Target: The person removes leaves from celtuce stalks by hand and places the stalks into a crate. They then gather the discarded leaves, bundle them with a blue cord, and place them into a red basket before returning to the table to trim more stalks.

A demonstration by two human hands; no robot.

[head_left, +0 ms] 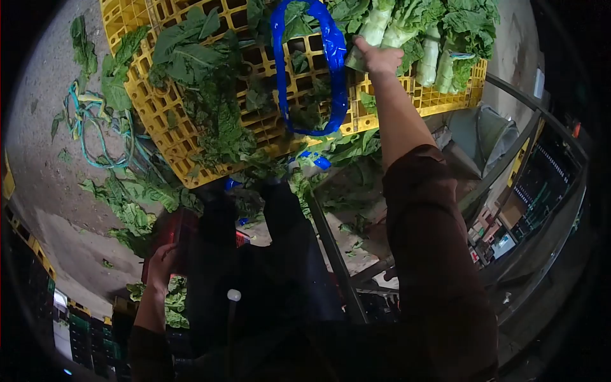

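My right hand [383, 60] is closed around the lower end of a stem lettuce stalk [375, 27], at the top right of the head view. More pale stem lettuce [431, 56] with leafy tops lies beside it on a yellow plastic crate [474, 81]. Left of that hand, a blue plastic loop [338, 76] rests over the crate's grid. My left hand [163, 260] is low on the left, against a dark red object [175, 226]. Its fingers look bent, and whatever they hold is hidden in shadow.
Loose leaves [191, 51] are scattered on the crate, and more leaves [130, 207] lie on the floor. Tangled green and yellow cord [95, 118] is on the ground at left. A metal frame [331, 248] and a grey bin [487, 140] stand at right.
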